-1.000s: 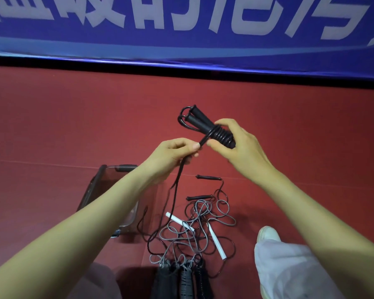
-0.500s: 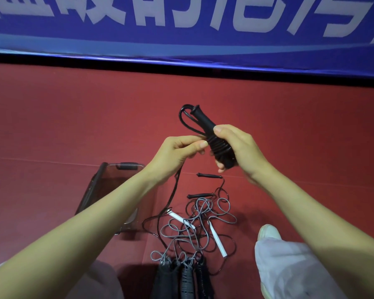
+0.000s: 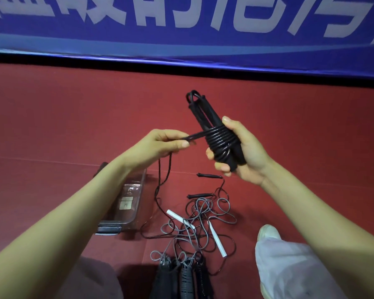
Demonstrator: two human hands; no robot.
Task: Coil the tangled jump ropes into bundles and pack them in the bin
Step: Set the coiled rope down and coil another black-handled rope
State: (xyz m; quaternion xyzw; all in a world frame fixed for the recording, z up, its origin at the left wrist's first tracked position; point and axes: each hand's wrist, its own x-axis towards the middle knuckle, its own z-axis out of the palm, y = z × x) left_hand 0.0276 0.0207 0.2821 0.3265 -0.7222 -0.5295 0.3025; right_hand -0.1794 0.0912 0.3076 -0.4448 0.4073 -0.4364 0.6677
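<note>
My right hand (image 3: 244,156) grips a black jump rope bundle (image 3: 216,134), its two handles side by side with cord wound around them in several turns. My left hand (image 3: 160,143) pinches the loose black cord (image 3: 194,135) just left of the bundle; the rest of that cord hangs down to the floor. A clear plastic bin (image 3: 130,203) with dark latches stands on the red floor under my left forearm, partly hidden by it. On the floor lies a tangle of grey and black ropes (image 3: 203,219) with white handles (image 3: 217,240) and thin black handles (image 3: 209,175).
Several dark rope handles (image 3: 181,277) lie at the bottom edge between my knees. My shoe and trouser leg (image 3: 289,262) are at lower right. A blue banner wall (image 3: 181,29) closes off the far side of the red floor.
The bundle has turned more upright in my right hand, showing more wound turns. My left hand has moved left and pulled the cord taut sideways.
</note>
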